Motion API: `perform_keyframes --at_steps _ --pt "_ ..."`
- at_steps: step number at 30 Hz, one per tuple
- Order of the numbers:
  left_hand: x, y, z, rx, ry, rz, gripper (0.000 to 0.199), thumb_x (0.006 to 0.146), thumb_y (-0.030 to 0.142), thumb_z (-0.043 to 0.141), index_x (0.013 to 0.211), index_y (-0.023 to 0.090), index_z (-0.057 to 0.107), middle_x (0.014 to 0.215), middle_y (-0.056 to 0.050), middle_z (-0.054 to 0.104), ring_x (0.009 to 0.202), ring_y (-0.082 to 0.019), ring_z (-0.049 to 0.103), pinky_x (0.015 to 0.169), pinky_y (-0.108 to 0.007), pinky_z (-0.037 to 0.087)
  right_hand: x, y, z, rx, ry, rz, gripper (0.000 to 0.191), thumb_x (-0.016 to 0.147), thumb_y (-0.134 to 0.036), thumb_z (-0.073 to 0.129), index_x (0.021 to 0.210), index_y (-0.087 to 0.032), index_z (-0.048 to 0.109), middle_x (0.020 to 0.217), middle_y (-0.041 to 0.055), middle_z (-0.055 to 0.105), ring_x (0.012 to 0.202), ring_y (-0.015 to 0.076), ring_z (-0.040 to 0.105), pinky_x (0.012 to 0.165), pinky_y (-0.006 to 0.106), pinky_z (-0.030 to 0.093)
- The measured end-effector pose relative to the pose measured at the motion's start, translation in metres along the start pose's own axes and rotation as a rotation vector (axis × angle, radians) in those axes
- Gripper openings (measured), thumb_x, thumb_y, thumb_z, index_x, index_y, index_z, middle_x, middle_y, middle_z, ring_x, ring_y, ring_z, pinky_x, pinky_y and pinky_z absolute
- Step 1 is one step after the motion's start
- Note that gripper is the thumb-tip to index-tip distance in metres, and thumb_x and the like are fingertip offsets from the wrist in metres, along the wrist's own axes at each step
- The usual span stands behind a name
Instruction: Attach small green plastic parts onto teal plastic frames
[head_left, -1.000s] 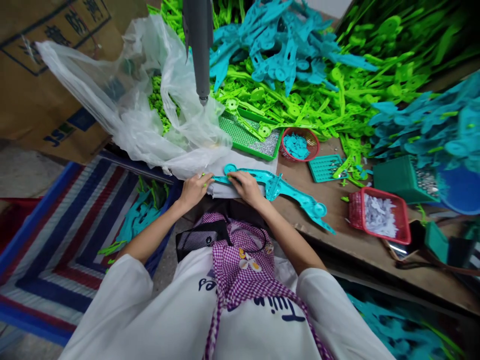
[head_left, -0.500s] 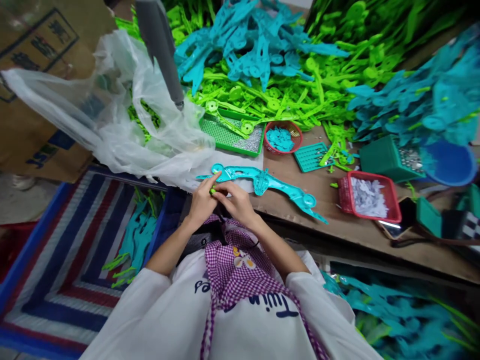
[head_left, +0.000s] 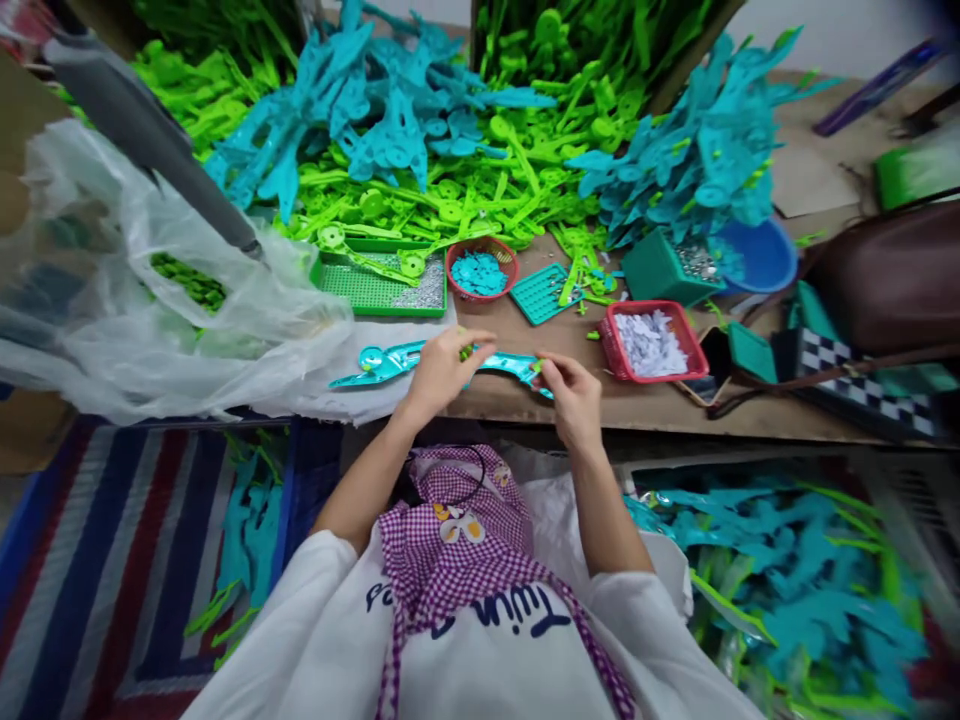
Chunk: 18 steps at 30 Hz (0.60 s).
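A long teal plastic piece (head_left: 394,362) lies across the front edge of the table. My left hand (head_left: 450,365) is over its middle, fingers curled round small green parts (head_left: 466,352). At its right end, my right hand (head_left: 571,395) pinches a small green part (head_left: 537,367) against or just above the teal surface. The right end of the piece is partly covered by that hand.
Behind are a green tray (head_left: 382,300), a round red basket (head_left: 481,268), a teal tray (head_left: 544,292) and a red basket of white pieces (head_left: 652,342). Green parts (head_left: 517,190) and teal parts (head_left: 390,110) are heaped farther back. A plastic bag (head_left: 292,350) lies left.
My hands, together near the left end of the teal piece before, have come apart. The right hand has moved to its right end, the left to its middle. The view has turned right.
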<state>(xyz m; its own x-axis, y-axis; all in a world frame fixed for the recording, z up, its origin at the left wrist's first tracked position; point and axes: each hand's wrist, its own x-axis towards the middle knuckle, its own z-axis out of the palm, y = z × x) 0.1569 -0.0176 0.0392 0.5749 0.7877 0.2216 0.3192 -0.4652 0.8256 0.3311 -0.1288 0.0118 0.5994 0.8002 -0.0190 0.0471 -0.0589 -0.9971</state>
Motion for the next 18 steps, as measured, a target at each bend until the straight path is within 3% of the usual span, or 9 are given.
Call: perform_keyframes --at_steps 3,5,7,10,13,18 --pt "0.005 -0.002 0.030 0.212 -0.264 0.070 0.030 0.088 0.037 0.066 0.113 0.023 0.073 0.097 -0.009 0.067 0.088 -0.021 0.063 0.080 -0.030 0.046 -0.001 0.012 -0.043 -0.073 0.233 -0.007 0.038 0.071 -0.052 0.074 0.080 -0.017 0.064 0.067 -0.0009 0.062 0.055 0.0112 0.054 0.051 0.025 0.047" --pt "0.011 -0.007 0.045 0.366 -0.348 0.082 0.037 0.088 0.041 0.065 0.120 0.024 0.070 0.103 -0.011 0.066 0.091 -0.024 0.064 0.077 -0.031 0.045 0.005 0.023 -0.059 -0.117 0.348 0.005 0.042 0.066 -0.055 0.075 0.075 -0.017 0.060 0.063 -0.0024 0.058 0.051 0.0098 0.051 0.046 0.023 0.042" --pt "0.019 -0.012 0.054 0.491 -0.388 0.089 0.042 0.089 0.044 0.062 0.125 0.025 0.067 0.110 -0.012 0.065 0.093 -0.026 0.065 0.075 -0.032 0.045 0.012 0.033 -0.067 -0.149 0.365 0.036 0.044 0.066 -0.056 0.073 0.079 -0.017 0.059 0.062 -0.0029 0.057 0.051 0.0101 0.050 0.044 0.023 0.041" --pt "0.028 -0.019 0.061 0.602 -0.430 0.104 0.042 0.090 0.047 0.058 0.126 0.026 0.067 0.113 -0.013 0.065 0.094 -0.026 0.066 0.073 -0.031 0.045 0.014 0.038 -0.075 -0.231 0.246 0.054 0.045 0.073 -0.058 0.068 0.089 -0.016 0.065 0.066 -0.0002 0.062 0.054 0.0129 0.055 0.049 0.026 0.047" --pt "0.027 -0.025 0.063 0.641 -0.427 0.124 0.046 0.094 0.051 0.049 0.129 0.026 0.065 0.110 -0.013 0.065 0.093 -0.025 0.066 0.072 -0.030 0.045 0.009 0.034 -0.084 -0.328 0.045 0.063 0.048 0.077 -0.059 0.065 0.097 -0.016 0.070 0.080 0.0052 0.070 0.061 0.0168 0.061 0.058 0.031 0.053" --pt "0.022 -0.031 0.067 0.650 -0.411 0.128 0.049 0.095 0.053 0.045 0.132 0.025 0.063 0.110 -0.014 0.066 0.092 -0.025 0.066 0.070 -0.030 0.045 0.009 0.030 -0.089 -0.538 -0.100 -0.081 0.042 0.086 -0.055 0.058 0.101 -0.018 0.072 0.098 0.0092 0.074 0.082 0.0222 0.068 0.078 0.037 0.054"
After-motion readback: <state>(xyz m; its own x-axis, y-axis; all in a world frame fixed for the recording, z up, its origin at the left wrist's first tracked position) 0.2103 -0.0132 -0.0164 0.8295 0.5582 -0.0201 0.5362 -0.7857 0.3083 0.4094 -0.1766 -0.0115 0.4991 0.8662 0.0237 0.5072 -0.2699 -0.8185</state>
